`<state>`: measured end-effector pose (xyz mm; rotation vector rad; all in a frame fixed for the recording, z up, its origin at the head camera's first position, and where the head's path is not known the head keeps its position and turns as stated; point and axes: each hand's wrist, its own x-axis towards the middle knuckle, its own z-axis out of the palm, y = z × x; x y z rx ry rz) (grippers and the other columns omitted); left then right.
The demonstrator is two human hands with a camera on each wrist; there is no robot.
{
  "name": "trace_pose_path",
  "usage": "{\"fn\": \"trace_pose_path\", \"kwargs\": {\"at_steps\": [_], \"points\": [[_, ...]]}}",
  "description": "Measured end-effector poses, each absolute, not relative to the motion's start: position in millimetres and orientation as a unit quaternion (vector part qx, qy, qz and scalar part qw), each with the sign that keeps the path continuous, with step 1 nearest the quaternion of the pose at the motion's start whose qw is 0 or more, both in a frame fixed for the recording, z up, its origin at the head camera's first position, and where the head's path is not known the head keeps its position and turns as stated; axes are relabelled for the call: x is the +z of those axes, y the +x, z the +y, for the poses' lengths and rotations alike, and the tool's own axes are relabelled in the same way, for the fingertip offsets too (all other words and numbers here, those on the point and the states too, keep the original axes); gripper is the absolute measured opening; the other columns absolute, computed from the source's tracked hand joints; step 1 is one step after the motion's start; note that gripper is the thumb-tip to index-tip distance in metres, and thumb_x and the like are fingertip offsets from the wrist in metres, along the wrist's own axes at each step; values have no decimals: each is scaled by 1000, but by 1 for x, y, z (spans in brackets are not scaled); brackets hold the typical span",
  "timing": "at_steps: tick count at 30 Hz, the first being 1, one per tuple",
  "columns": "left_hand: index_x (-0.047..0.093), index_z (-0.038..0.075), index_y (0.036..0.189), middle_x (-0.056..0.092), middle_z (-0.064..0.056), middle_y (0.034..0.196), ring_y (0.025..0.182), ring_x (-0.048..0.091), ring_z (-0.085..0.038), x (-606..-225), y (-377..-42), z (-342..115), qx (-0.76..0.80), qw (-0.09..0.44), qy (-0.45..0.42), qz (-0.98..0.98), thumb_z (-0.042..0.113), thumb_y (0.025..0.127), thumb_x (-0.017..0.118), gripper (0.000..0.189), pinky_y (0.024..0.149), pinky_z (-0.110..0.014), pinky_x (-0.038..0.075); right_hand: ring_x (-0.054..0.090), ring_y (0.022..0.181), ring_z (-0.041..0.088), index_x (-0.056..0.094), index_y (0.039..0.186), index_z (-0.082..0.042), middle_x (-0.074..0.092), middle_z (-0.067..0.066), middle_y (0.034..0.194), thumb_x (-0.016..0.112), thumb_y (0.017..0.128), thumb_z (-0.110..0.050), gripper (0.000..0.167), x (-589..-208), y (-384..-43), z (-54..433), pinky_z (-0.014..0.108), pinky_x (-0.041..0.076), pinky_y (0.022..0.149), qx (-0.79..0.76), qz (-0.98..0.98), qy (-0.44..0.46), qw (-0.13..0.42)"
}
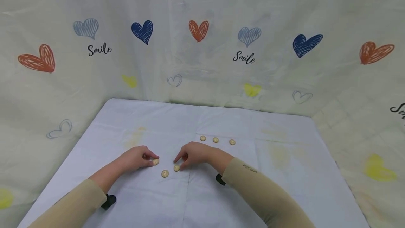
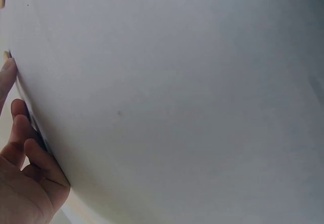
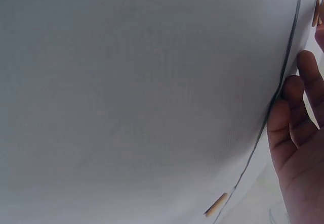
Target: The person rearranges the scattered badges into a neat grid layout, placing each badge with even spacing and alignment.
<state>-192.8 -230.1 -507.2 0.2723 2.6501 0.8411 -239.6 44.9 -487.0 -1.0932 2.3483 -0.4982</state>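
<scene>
Small round wooden discs with a mark on top lie on the white-covered table. With thumb and index finger, my left hand [image 1: 139,158] pinches the leftmost disc [image 1: 155,162] at its edges. Another disc [image 1: 165,173] lies on the cloth between the hands. My right hand [image 1: 195,154] reaches over a third disc [image 1: 176,168]; the thumb is right at its edge, and the index fingertip stands slightly apart above it. The left wrist view shows the left hand's curled fingers [image 2: 38,155] low over the cloth. In the right wrist view, the right hand [image 3: 309,153] rests near the table surface.
Behind the right hand, three more discs lie in a loose row: a left one [image 1: 203,138], a middle one [image 1: 215,140] and a right one [image 1: 232,142]. The white tablecloth [image 1: 284,192] has fold lines. A curtain [image 1: 202,66] with printed hearts hangs behind the table.
</scene>
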Motion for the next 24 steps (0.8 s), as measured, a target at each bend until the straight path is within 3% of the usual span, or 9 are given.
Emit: {"fn": "trace_pose_path", "kwargs": {"at_steps": [14,24], "points": [[79,24,107,61,7,92,85,54,-11,-507,-193,-231,297,174,102,933,21,83,81,24,78,-34,47,50,72,2,77,112,-35,58,-14,76,81,83,-37,29,-494,-238,38,19,41,70,-123,864,-428,236],[79,25,106,61,7,92,84,54,-11,-508,-193,-230,297,172,99,934,20,83,81,23,77,-33,46,50,74,2,78,105,-31,56,-13,79,82,83,-32,22,-494,-236,41,19,41,71,-149,861,-429,230]]}}
